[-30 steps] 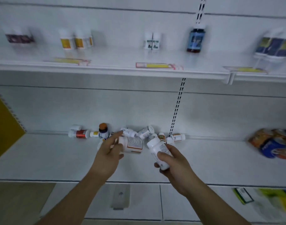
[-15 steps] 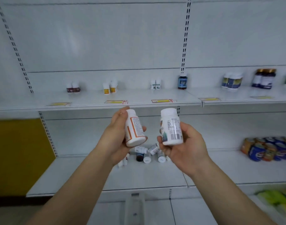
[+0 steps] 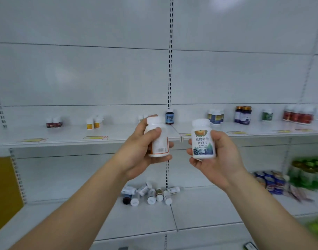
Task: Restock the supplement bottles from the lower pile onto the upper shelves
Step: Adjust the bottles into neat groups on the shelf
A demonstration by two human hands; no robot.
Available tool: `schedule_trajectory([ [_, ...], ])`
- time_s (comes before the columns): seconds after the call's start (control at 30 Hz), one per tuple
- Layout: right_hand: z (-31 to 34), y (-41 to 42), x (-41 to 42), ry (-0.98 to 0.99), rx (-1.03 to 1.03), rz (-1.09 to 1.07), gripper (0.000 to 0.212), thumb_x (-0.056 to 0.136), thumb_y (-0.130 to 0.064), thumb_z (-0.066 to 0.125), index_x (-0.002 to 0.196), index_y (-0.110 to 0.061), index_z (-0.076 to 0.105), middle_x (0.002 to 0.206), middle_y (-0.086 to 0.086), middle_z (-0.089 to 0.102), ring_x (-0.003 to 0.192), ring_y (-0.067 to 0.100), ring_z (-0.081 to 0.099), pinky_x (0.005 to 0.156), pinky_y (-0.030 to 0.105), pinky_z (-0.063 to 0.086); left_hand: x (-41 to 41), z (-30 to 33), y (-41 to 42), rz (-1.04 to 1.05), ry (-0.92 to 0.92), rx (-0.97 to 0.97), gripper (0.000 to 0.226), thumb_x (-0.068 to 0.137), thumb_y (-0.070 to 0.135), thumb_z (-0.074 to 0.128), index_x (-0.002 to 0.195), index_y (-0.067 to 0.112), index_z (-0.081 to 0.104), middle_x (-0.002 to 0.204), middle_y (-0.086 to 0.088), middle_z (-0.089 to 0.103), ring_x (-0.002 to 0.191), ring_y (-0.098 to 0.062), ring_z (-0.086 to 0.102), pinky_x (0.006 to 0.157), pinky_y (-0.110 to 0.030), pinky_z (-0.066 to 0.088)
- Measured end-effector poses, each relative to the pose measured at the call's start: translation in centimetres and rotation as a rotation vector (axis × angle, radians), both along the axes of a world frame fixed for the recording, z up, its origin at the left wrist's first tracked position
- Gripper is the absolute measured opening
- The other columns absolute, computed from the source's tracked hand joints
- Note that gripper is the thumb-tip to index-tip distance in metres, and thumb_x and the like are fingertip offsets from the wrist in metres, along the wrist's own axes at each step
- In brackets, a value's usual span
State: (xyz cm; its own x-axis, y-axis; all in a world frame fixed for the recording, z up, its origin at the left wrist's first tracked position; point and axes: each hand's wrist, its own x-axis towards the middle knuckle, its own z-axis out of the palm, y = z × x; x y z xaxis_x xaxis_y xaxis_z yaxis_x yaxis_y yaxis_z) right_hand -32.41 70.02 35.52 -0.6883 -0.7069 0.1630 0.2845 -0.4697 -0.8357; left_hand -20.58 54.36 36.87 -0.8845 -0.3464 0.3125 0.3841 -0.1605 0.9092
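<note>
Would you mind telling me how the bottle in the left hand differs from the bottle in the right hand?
The left-hand bottle has an orange-edged label showing a barcode; the right-hand bottle faces the camera with a landscape picture and Chinese text. The left hand wraps its bottle from the side, thumb across the front; the right hand cradles its bottle from below and behind. Both are white, white-capped, upright, and held in front of the upper shelf.
</note>
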Motion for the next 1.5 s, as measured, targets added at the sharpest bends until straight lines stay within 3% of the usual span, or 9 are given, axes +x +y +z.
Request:
schedule_trajectory([
  [0.1,0.6,4.0,-2.5,0.037,0.027,-0.079,0.039,0.062,-0.044,0.066,0.09,-0.017,0.064,0.069,0.004,0.063,0.056,0.02,0.062,0.054,0.03,0.047,-3.3,0.1,3.6,-0.087,-0.032,0.1,0.037,0.078,0.039,0.054,0.11,0.022,0.059,0.095,-0.01,0.068,0.08,-0.025,0.067,0.061,-0.038,0.055],
  [0.23,1.2,9.4,-6.6,0.121,0.06,-0.149,0.047,0.053,-0.038,0.072,0.095,-0.02,0.06,0.07,0.003,0.065,0.059,0.019,0.065,0.05,0.03,0.052,-8.4,0.0,8.3,-0.242,-0.005,0.189,0.043,0.074,0.02,0.045,0.114,0.019,0.06,0.101,-0.016,0.064,0.088,-0.031,0.06,0.073,-0.045,0.053],
  [0.5,1.2,16.7,-14.4,0.113,0.114,-0.188,0.023,0.092,-0.028,0.049,0.102,-0.011,0.06,0.074,0.009,0.069,0.064,0.02,0.066,0.064,0.033,0.051,-17.0,-0.9,15.5,-0.2,-0.021,0.082,0.047,0.066,0.015,0.062,0.113,0.014,0.06,0.1,-0.015,0.063,0.085,-0.029,0.065,0.066,-0.042,0.056],
  [0.7,0.5,16.1,-20.1,0.071,0.145,-0.176,0.029,0.091,-0.037,0.051,0.102,-0.012,0.061,0.078,0.01,0.065,0.06,0.018,0.064,0.059,0.031,0.051,-21.4,-1.7,14.9,-0.111,-0.09,0.017,0.05,0.072,0.015,0.065,0.12,0.021,0.054,0.104,-0.01,0.064,0.087,-0.026,0.067,0.066,-0.039,0.055],
  [0.87,0.3,13.1,-25.6,0.042,0.152,-0.178,0.044,0.088,-0.056,0.048,0.103,-0.016,0.061,0.081,0.009,0.064,0.065,0.019,0.062,0.057,0.03,0.052,-26.3,-2.0,11.7,-0.011,-0.132,-0.074,0.043,0.09,0.015,0.058,0.115,0.049,0.05,0.092,-0.002,0.066,0.074,-0.019,0.067,0.063,-0.035,0.055],
  [1.07,0.6,10.7,-32.9,0.013,0.109,-0.156,0.058,0.086,-0.068,0.041,0.099,-0.016,0.063,0.074,0.008,0.065,0.061,0.018,0.062,0.06,0.029,0.053,-33.8,-1.2,8.8,-0.03,-0.141,-0.113,0.059,0.085,-0.007,0.045,0.115,0.044,0.049,0.105,-0.007,0.059,0.087,-0.026,0.062,0.072,-0.04,0.056],
  [1.2,0.3,10.8,-37.2,-0.002,0.154,-0.225,0.043,0.09,-0.055,0.049,0.103,-0.016,0.062,0.076,0.006,0.066,0.065,0.018,0.063,0.062,0.032,0.053,-38.5,-1.0,9.5,-0.028,-0.141,-0.118,0.065,0.085,-0.007,0.052,0.128,0.04,0.042,0.104,-0.007,0.063,0.078,-0.02,0.07,0.063,-0.035,0.055],
  [1.33,-0.4,12.3,-41.6,0.088,0.225,-0.285,0.021,0.094,-0.034,0.052,0.101,-0.016,0.061,0.077,0.005,0.069,0.07,0.02,0.064,0.061,0.033,0.052,-42.7,-1.0,11.8,-0.028,-0.142,-0.153,0.062,0.085,0.002,0.062,0.121,0.049,0.042,0.11,-0.01,0.063,0.08,-0.023,0.07,0.062,-0.035,0.056],
  [1.5,-0.9,17.8,-48.6,0.182,0.238,-0.32,0.017,0.094,-0.03,0.05,0.101,-0.017,0.059,0.076,0.004,0.071,0.069,0.02,0.067,0.064,0.033,0.053,-49.4,-1.0,17.1,-0.057,-0.133,-0.194,0.055,0.085,-0.001,0.059,0.112,0.046,0.051,0.097,-0.004,0.067,0.081,-0.022,0.07,0.065,-0.037,0.055],
])
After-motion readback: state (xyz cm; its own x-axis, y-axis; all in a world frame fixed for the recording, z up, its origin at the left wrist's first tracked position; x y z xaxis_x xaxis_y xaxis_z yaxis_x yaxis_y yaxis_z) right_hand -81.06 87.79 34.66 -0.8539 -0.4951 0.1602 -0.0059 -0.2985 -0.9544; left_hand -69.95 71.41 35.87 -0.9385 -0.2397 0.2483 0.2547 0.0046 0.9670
